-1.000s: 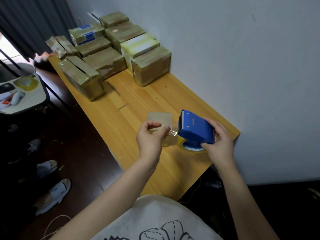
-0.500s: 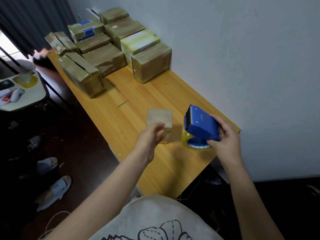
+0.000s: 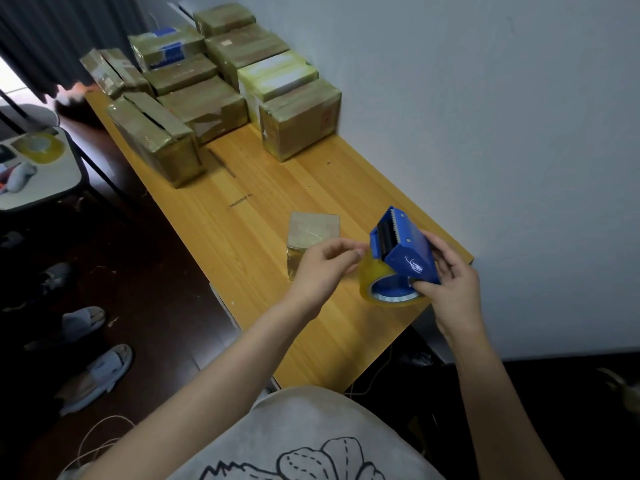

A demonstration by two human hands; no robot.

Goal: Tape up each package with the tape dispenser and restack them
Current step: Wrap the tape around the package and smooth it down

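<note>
Gripping tape dispenser (image 3: pixel 404 251), right hand (image 3: pixel 450 289) curled.

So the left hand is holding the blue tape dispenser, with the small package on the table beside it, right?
No: the head view shows the right hand holding the blue tape dispenser, not the left hand. The small package is on the table beside it.

A long wooden table (image 3: pixel 311 188) stands with one long edge against a wall. Taped cardboard packages (image 3: pixel 204 105) crowd its far end. One small package (image 3: pixel 313 230) sits alone towards the near end, well apart from them.
</note>
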